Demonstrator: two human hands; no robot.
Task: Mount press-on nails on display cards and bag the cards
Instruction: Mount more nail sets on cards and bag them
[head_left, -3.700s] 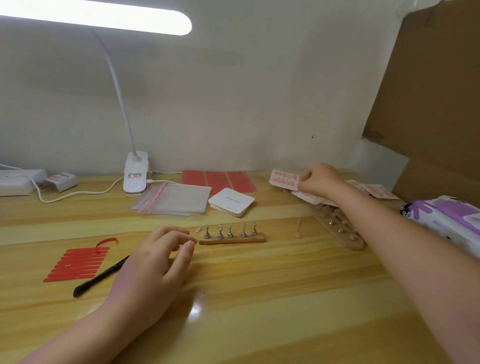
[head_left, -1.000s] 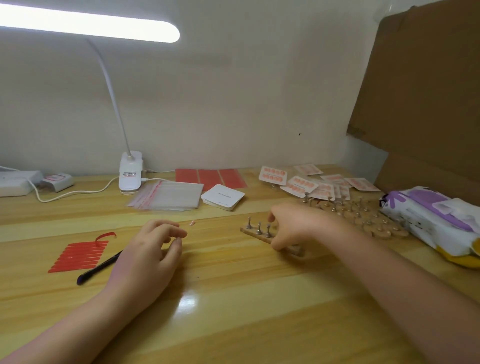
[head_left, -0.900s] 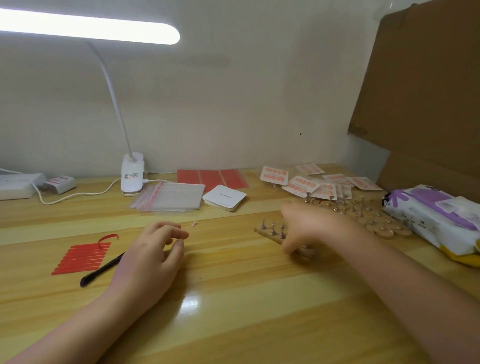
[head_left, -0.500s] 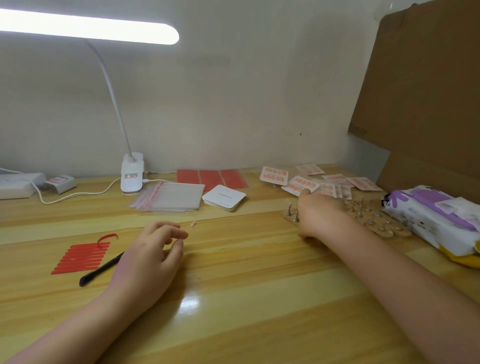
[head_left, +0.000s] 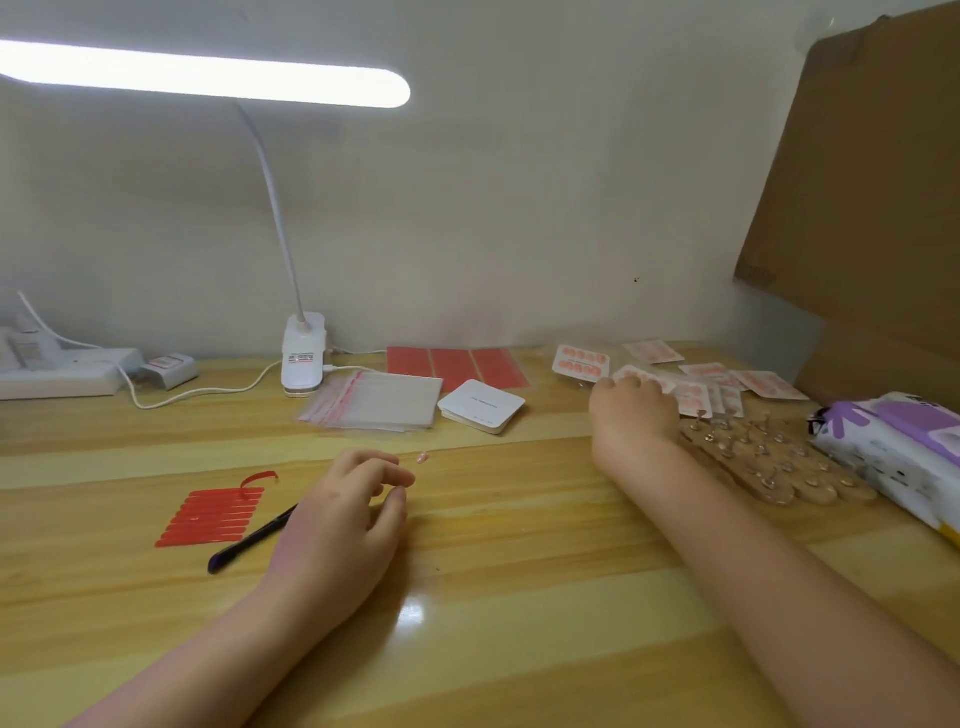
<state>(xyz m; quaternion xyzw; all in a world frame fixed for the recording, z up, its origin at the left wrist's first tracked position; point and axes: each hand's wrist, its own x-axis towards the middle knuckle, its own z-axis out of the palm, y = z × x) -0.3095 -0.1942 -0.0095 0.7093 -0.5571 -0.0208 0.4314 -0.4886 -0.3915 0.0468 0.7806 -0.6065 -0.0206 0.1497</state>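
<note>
My right hand (head_left: 631, 410) reaches, grip unclear, over mounted cards (head_left: 691, 395); my relaxed, empty left hand (head_left: 345, 514) could flick the loose nail (head_left: 422, 457).

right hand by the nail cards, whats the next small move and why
Probably pinch one filled card. The right hand reaches over the spread of nail cards, fingers at their near edge, and seems to hold nothing. The clear bags lie unused further left, so carrying a card there would serve bagging.

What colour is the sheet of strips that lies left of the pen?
Red. The sheet of strips shows best in the head view, one strip curling up.
</note>
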